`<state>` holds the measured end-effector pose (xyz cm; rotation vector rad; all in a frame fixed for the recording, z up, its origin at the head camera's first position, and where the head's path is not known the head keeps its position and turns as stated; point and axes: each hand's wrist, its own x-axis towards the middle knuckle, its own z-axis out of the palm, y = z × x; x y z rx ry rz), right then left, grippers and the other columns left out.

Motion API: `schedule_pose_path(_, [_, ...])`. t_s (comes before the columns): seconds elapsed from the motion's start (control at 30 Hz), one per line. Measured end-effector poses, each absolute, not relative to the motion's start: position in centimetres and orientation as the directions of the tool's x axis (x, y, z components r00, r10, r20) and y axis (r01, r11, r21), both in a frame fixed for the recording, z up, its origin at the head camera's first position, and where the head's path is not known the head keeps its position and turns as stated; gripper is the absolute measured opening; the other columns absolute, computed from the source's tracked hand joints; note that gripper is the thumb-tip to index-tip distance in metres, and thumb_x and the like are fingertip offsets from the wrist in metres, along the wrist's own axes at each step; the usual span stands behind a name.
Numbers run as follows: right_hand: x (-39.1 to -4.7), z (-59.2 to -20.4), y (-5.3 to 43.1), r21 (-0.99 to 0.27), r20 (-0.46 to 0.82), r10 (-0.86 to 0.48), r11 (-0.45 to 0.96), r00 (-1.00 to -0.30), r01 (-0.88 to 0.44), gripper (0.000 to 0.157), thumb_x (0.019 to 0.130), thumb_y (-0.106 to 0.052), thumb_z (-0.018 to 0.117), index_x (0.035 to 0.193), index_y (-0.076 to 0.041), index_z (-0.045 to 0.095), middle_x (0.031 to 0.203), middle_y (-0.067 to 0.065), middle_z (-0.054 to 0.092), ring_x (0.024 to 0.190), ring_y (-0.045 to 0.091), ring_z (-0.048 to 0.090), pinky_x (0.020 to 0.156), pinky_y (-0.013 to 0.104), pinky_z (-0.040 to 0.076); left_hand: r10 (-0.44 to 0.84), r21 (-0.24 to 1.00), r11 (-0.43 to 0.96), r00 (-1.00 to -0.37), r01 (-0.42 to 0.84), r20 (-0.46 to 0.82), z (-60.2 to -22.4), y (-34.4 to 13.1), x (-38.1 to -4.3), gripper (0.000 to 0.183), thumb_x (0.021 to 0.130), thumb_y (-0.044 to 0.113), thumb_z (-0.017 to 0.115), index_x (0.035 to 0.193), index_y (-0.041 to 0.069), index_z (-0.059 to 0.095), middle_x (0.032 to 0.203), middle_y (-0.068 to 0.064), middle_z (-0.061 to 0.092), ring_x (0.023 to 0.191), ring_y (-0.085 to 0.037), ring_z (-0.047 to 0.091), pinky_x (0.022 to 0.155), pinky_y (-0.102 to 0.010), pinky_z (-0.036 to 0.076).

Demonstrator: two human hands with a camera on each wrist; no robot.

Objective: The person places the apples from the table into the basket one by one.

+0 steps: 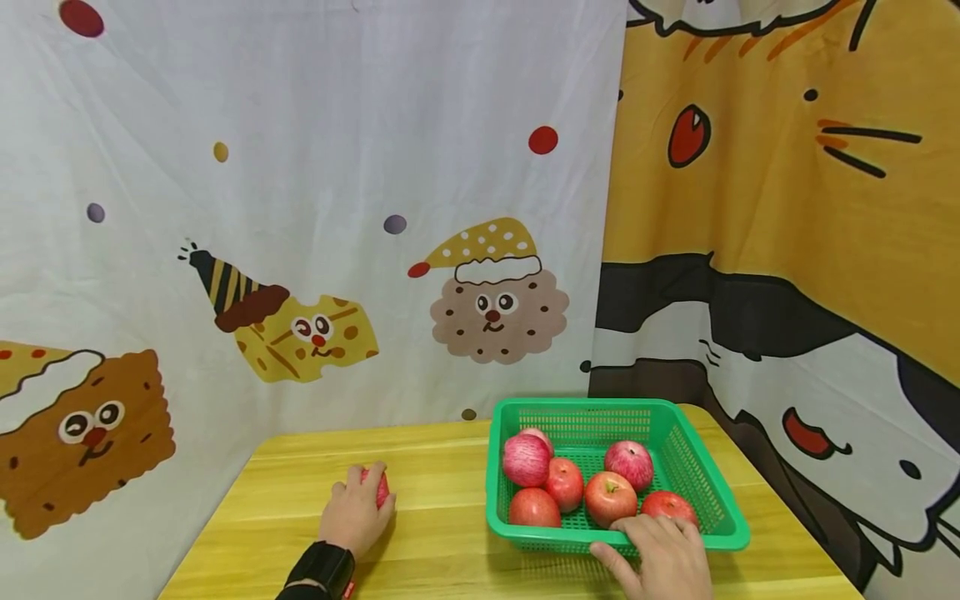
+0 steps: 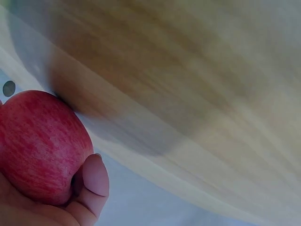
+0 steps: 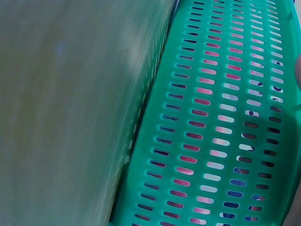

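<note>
On the left of the wooden table, my left hand grips a red apple. In the left wrist view, the thumb curls round its lower side and the rest of that hand is mostly cut off. My right hand holds the near rim of a green plastic basket, fingers over the edge and thumb on the outer side. Several apples lie inside, among them a striped pink one at the left and a red one partly hidden beside the right hand's fingers. The right wrist view shows the slotted basket wall up close.
The yellow wooden table stretches between the left hand and the basket. Behind it hangs a white curtain with cartoon prints, and a cartoon cat curtain runs along the right side.
</note>
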<state>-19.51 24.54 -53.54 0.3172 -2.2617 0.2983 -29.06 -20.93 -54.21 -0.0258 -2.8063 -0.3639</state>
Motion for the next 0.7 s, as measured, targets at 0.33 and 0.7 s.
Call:
schedule_pose_path(0.33, [-19.5,-53.4,24.4,-0.111,0.754,-0.13,0.941,-0.644,-0.319,0.041,0.072,-0.061,0.09,0.09,-0.028,0.074,0.084,-0.015,0.072,0.079,0.011,0.064,0.084,0.042,0.043,0.016,0.229,0.968,-0.933,0.104,0.359,-54.0,-21.1,-28.4,0.056,0.095,0.034,0.078,0.141,0.009,0.059,0.133,-0.023,0.06,0.09,-0.043,0.063,0.074,-0.055,0.062])
schedule_pose_path(0.7, [-19.4,-53.4,24.5,-0.108,0.755,-0.132,0.941,-0.642,-0.32,0.041,0.073,-0.062,0.089,0.089,-0.028,0.074,0.084,-0.015,0.072,0.079,0.012,0.065,0.083,0.042,0.043,0.168,0.142,0.96,-0.903,0.241,0.394,-54.2,-20.0,-28.1,0.064,0.082,0.027,0.093,0.139,0.017,0.066,0.145,-0.028,0.055,0.119,-0.048,0.064,0.086,-0.059,0.063])
